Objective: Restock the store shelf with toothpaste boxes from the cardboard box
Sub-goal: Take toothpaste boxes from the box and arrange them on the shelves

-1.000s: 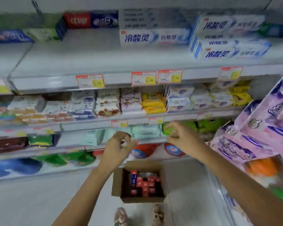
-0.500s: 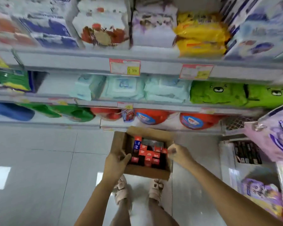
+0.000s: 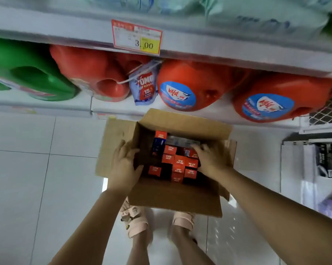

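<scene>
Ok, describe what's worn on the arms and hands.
Nothing: both arms are bare, no sleeves in view. The left hand and right hand show no gloves, rings, watch or bracelets. The fingers are bare too.

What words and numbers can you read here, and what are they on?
"3.00": price tag on the shelf edge; its small print is blurred.
"OMO", "15": hanging sachet.
Round blue jug labels: too blurred to read.
Red toothpaste boxes in the cardboard box: print too small.

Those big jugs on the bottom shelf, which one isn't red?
The green jug at the far left. The other three big jugs beside it are red, and two of those, to the right, carry round blue labels.
</scene>
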Action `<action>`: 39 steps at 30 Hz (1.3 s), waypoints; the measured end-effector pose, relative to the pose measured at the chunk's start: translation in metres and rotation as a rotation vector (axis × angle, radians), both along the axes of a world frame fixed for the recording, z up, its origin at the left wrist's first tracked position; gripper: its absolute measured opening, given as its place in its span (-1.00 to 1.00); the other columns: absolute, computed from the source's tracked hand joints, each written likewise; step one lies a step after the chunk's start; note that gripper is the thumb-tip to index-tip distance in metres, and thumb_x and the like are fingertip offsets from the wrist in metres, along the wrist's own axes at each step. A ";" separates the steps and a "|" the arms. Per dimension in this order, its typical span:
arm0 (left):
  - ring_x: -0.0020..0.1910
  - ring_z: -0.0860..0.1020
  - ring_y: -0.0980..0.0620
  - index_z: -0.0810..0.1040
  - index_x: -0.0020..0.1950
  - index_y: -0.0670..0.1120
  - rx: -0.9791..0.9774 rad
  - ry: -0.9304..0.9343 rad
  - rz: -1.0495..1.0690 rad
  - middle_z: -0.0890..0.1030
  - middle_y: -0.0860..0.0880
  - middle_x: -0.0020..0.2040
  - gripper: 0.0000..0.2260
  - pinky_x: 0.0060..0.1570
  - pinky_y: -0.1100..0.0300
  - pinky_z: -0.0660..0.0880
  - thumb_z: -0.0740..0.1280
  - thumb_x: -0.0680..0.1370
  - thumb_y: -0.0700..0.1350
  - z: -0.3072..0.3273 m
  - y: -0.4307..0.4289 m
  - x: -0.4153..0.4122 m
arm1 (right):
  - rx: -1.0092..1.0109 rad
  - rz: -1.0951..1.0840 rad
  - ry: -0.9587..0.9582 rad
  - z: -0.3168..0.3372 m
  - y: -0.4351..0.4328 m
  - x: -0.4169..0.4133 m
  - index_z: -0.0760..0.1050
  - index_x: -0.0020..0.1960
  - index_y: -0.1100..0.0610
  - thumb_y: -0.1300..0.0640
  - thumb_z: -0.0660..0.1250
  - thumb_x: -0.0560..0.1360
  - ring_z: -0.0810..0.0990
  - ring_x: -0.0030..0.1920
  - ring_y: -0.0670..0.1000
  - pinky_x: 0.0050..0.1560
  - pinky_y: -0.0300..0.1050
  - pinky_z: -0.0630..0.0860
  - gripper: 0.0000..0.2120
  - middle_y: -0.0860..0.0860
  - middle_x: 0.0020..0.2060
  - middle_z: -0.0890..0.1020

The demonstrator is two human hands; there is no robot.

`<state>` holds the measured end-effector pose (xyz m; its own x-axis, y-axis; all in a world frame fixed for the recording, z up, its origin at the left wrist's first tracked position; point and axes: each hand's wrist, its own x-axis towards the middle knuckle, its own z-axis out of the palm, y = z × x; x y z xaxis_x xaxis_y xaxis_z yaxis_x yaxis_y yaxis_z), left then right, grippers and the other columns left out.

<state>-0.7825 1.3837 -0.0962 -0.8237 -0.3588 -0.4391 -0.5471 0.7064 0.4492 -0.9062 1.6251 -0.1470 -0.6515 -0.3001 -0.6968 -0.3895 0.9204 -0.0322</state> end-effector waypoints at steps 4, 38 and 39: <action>0.54 -0.02 -0.15 0.44 0.38 -0.11 -0.043 0.016 -0.127 0.08 -0.06 0.56 -0.45 0.49 -0.07 0.02 0.48 0.40 -0.19 -0.035 0.001 0.019 | 0.094 0.104 -0.139 -0.021 -0.004 -0.009 -0.13 0.54 -0.15 0.31 0.22 0.49 0.17 0.45 0.20 0.38 0.07 0.30 -0.18 0.13 0.52 -0.01; -0.17 0.51 0.11 0.55 -0.04 -0.13 0.931 -0.316 0.916 0.57 -0.03 -0.10 -0.95 -0.14 0.23 0.45 0.31 0.55 -0.18 0.087 0.090 -0.017 | -0.192 -0.281 0.030 0.144 0.012 -0.008 0.36 0.32 0.03 0.02 0.25 0.57 0.53 0.19 0.10 0.12 -0.04 0.52 -0.66 0.11 0.28 0.47; -0.15 0.55 0.06 0.54 -0.06 -0.13 1.095 -0.400 1.094 0.58 -0.07 -0.10 -0.92 -0.12 0.20 0.49 0.37 0.52 -0.14 0.094 0.100 -0.015 | -0.194 -0.314 0.028 0.163 0.014 -0.007 0.35 0.34 0.03 0.01 0.27 0.56 0.54 0.19 0.10 0.12 -0.04 0.51 -0.63 0.11 0.28 0.49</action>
<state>-0.7970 1.4840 -0.0019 -0.1673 -0.0530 -0.9845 -0.7522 -0.6387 0.1622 -0.9128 1.6389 0.0160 -0.7508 -0.2075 -0.6270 -0.0922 0.9730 -0.2116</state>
